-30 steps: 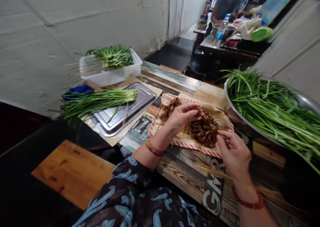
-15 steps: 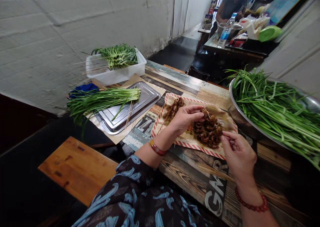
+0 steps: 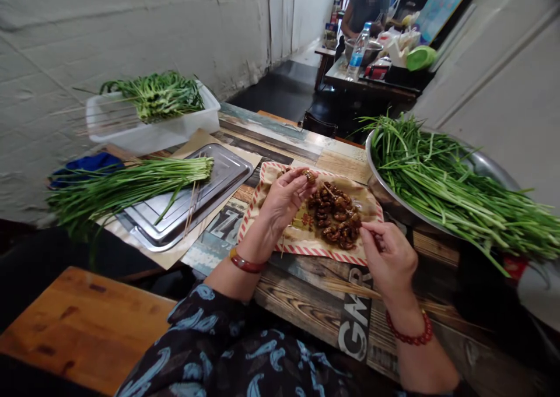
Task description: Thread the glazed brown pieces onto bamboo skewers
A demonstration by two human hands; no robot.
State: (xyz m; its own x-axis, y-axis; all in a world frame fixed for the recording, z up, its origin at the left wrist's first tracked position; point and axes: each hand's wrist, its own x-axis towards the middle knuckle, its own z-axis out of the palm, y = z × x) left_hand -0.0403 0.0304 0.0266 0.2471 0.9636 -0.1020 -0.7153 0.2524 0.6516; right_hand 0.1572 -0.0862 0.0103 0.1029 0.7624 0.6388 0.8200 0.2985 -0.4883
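Note:
My left hand (image 3: 282, 201) is closed in a pinch at the left of the pile, with a glossy brown insect pupa (image 3: 308, 176) at its fingertips. Below and right of it, more brown pupae (image 3: 336, 213) lie heaped on a paper-lined tray (image 3: 255, 210) with a red-and-white striped rim. A thin stick rests on the heap. At the tray's right edge my right hand (image 3: 391, 257) has thumb and fingers pressed together; what they hold, if anything, is hidden. Part of the tray's left side is covered by my left hand.
To the right stands a metal bowl (image 3: 378, 184) of green chives (image 3: 455, 193). On the left, skewered chives (image 3: 131, 190) lie across a metal tray (image 3: 227, 167). Behind is a white tub (image 3: 175, 126) of greens. A wooden stool (image 3: 83, 327) stands lower left; a person (image 3: 367, 6) sits farther back.
The whole view has shifted, so the table's things sit farther left. My left hand has come up off the heap with a pupa at its fingertips. My right hand stays pinched beside the heap.

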